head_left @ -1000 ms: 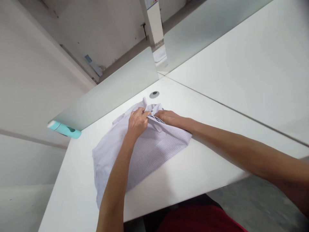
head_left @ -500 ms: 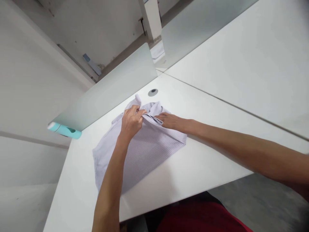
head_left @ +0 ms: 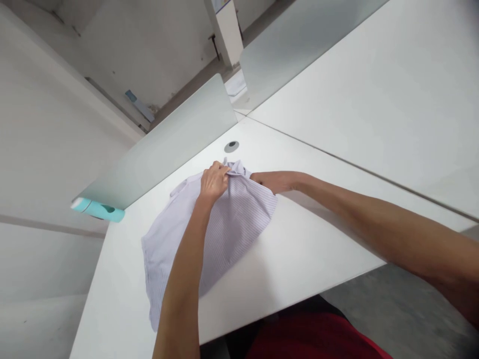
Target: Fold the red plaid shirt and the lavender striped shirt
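Note:
A pale lilac shirt (head_left: 239, 219) with thin stripes lies spread and partly bunched on the white table. At its upper edge my left hand (head_left: 216, 180) is closed, pinching the cloth and lifting it a little. My right hand (head_left: 267, 181) reaches in under the raised fabric from the right. Cloth covers its fingers, so their pose is hidden. Folds of the shirt stand up between the two hands.
A turquoise cylinder with a white end (head_left: 99, 209) lies at the table's far left corner. Frosted divider panels (head_left: 168, 139) run along the back edge. A round cable grommet (head_left: 231, 146) sits behind the shirt. The white table (head_left: 299, 234) has a seam on the right.
My right hand has slid further under the cloth, its fingers now covered. My left hand has shifted slightly right, still pinching the shirt, and the upper folds have drawn together.

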`<state>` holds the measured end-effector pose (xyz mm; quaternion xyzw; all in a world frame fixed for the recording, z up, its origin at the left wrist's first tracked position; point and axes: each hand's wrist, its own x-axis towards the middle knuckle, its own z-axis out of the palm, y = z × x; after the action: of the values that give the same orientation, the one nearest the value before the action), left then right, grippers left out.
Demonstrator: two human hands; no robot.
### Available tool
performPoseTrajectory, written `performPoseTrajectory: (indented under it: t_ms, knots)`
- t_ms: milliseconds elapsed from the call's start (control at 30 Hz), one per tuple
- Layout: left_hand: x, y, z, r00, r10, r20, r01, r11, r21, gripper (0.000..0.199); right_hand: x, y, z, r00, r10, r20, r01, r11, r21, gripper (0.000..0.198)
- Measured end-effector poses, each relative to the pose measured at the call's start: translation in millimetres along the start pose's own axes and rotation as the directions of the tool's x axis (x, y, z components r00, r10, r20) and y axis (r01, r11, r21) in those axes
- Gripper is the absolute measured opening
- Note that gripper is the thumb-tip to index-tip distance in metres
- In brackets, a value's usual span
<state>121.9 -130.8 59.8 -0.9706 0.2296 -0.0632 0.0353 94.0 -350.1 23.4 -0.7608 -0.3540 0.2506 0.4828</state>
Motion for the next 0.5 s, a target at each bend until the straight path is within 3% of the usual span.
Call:
performPoseTrajectory:
  t_ms: [100,233,333,500]
  knots:
    - [7,7,8,0.997,-0.056,0.06,0.056,0.998,-0.004,0.038,-12,-6,-16,0.997,0.07,-0.028,-0.067,0.992,0.106,0.016]
    - [10,16,13,0.993,-0.091,0.081,0.092,0.996,-0.011,0.047,-22,1,-37,0.944,0.201,-0.263,-0.174,0.977,0.124,0.013]
    - [12,20,14,0.994,-0.1,0.042,0.101,0.995,-0.009,0.06,-23,6,-44,0.892,0.296,-0.342,-0.303,0.952,0.034,0.024]
    - [24,18,16,0.993,-0.104,-0.055,0.096,0.985,-0.142,0.062,-20,-1,-37,0.888,0.332,-0.317,-0.401,0.898,-0.183,0.055]
